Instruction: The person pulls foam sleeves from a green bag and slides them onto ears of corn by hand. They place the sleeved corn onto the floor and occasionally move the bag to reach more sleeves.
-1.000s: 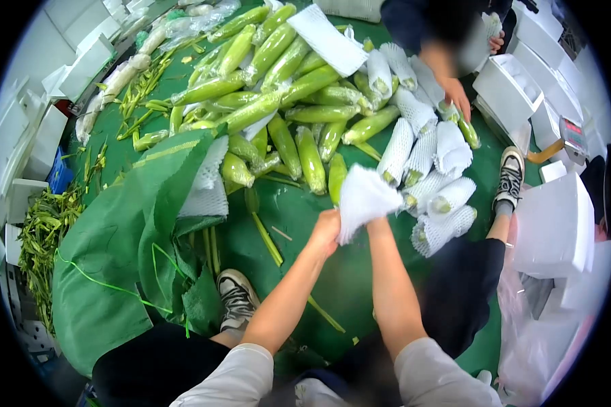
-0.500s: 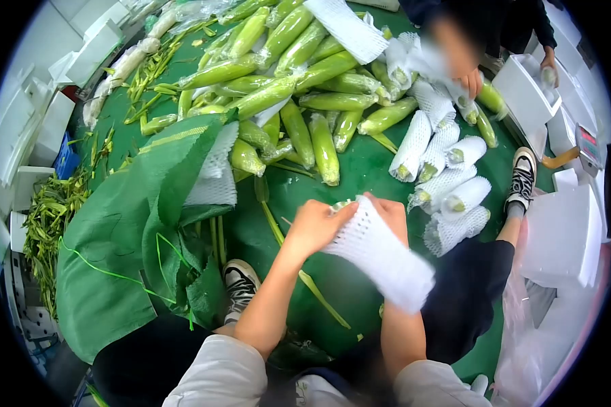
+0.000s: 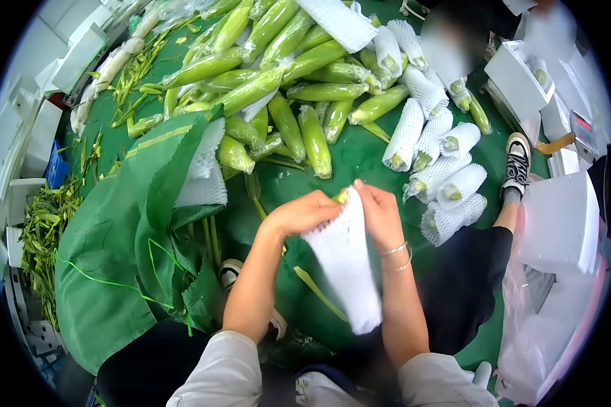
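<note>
A white foam net sleeve hangs between my hands, with a green vegetable tip showing at its upper end. My left hand is closed around the left side of the sleeve's top. At the right side of that top, my right hand pinches the sleeve near the tip. The sleeve's lower end hangs down beside my right forearm. Ahead lies a pile of plastic-wrapped green vegetables. Several sleeved ones lie to the right of the pile.
A green sack with foam sleeves at its mouth stands at the left. Leaf scraps lie at the far left. White foam boxes and a scale are at the right. A co-worker is at the top right.
The sleeve has swung from slanting right to hanging nearly straight down. Both hands have moved slightly up. The co-worker's hand has left the sleeved vegetables.
</note>
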`<action>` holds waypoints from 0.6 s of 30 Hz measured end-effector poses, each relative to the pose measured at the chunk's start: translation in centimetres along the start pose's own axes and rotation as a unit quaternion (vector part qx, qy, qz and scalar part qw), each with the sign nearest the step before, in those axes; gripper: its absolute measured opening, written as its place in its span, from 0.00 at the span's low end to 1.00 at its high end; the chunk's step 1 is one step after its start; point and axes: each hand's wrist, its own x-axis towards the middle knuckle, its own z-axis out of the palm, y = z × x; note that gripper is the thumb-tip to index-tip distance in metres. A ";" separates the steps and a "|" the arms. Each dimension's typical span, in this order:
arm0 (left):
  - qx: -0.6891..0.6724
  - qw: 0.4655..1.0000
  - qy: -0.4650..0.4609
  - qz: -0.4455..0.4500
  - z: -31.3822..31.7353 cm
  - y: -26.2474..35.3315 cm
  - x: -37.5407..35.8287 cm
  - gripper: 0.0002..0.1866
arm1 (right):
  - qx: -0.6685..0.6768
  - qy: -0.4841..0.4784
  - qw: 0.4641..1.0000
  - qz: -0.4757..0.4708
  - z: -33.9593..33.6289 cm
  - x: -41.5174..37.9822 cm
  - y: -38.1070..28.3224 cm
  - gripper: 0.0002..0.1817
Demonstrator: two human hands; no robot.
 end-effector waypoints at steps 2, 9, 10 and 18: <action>0.060 0.990 -0.128 0.025 -1.1 -2.1 0.2 0.18 | -0.035 -0.030 0.999 0.007 -0.7 -0.5 -0.5 0.23; -0.314 0.897 0.312 0.011 4.6 -2.4 0.4 0.17 | 0.091 0.087 0.988 0.086 -1.2 -0.7 2.5 0.19; -0.313 0.897 0.312 0.011 5.0 -3.5 0.5 0.17 | 0.092 0.087 0.988 0.086 -1.2 -0.8 3.2 0.19; 0.064 0.794 0.602 0.048 5.2 -15.6 6.2 0.17 | 0.198 0.230 0.949 -0.079 -0.3 0.3 22.2 0.10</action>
